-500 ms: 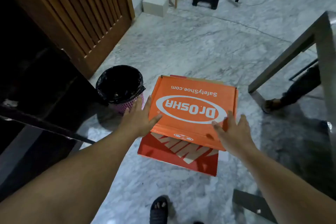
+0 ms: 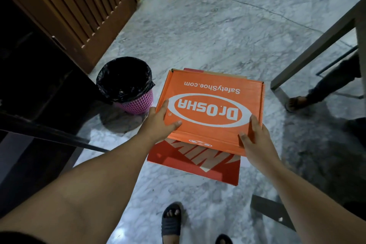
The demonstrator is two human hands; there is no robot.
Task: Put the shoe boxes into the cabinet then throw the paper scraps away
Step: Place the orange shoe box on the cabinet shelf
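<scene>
The orange shoe box (image 2: 212,105) lies on a red shoe box (image 2: 195,166) on the marble floor (image 2: 198,31). The left hand (image 2: 158,123) and right hand (image 2: 255,140) each hold its near corners, thumbs on the lid, grip closed on it. A lined bin (image 2: 126,85) stands at its 9 o'clock.

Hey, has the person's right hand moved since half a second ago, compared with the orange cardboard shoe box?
Yes. The right hand has come forward onto the near right corner of the orange cardboard shoe box, where before it hovered just short of it.
</scene>
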